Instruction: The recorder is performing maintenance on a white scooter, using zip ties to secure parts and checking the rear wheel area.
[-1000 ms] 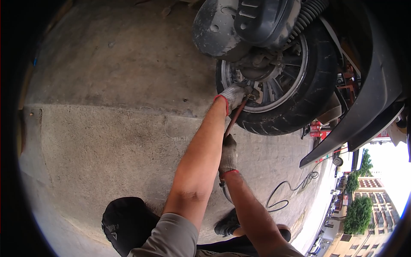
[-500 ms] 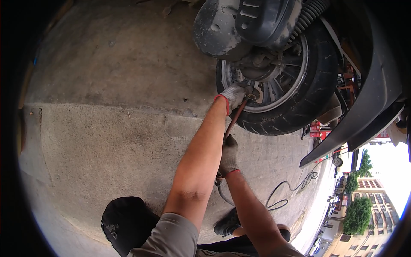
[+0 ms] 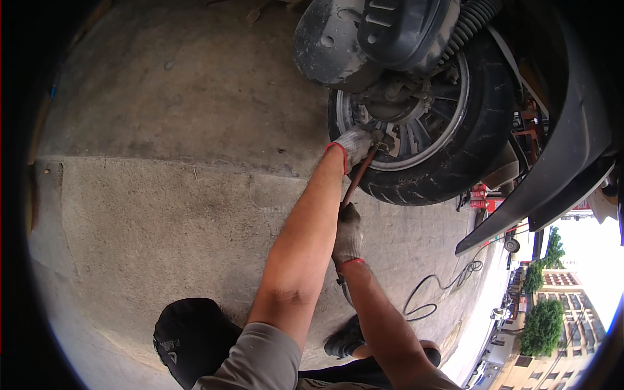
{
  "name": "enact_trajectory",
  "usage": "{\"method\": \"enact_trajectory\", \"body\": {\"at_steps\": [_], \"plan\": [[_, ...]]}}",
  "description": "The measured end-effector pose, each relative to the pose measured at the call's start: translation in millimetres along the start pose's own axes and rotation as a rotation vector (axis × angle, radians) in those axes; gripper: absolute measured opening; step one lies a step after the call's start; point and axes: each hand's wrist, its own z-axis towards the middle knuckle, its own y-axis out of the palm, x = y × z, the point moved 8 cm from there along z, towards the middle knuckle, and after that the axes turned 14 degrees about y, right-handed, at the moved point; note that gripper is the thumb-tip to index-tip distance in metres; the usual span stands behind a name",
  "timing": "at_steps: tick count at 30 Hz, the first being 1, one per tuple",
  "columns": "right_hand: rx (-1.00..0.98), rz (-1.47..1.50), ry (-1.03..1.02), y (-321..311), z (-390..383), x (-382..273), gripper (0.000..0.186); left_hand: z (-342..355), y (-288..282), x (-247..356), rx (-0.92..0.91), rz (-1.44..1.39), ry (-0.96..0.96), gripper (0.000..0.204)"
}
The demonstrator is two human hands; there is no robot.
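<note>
Two gloved hands, left hand [image 3: 355,144] and right hand [image 3: 349,233], both clenched around a reddish bar [image 3: 357,179] at the scooter wheel [image 3: 434,123].

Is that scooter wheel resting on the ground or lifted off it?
Cannot tell for sure. The wheel appears to meet the concrete floor at its lower edge, but the fisheye view hides any clear contact line.

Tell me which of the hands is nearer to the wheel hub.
The left. The left hand is at the wheel hub, on the far end of the long tool. The right hand grips the tool's near end, below the tyre.
</note>
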Motion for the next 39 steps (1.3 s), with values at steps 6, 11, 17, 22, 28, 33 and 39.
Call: {"method": "enact_trajectory", "body": {"at_steps": [6,11,17,22,28,33,39], "plan": [[0.004,0.013,-0.036,0,1,0,0.030,-6,5,8,-0.031,-0.060,-0.003,0.027],[-0.002,-0.002,-0.056,2,0,-2,0.030,-3,0,3,-0.023,-0.001,0.002,0.029],[-0.016,0.060,-0.037,4,4,3,0.029,1,0,0,-0.021,0.044,0.010,0.031],[-0.017,0.046,-0.016,5,0,2,0.028,4,-1,-6,-0.014,-0.043,0.058,0.030],[-0.016,0.062,0.030,3,10,14,0.036,-7,3,11,-0.018,0.014,0.026,0.029],[-0.023,0.050,-0.030,4,7,7,0.035,-1,4,9,-0.038,0.015,0.103,0.028],[-0.012,0.080,-0.023,3,3,4,0.027,-2,1,0,0.002,-0.007,-0.023,0.029]]}}
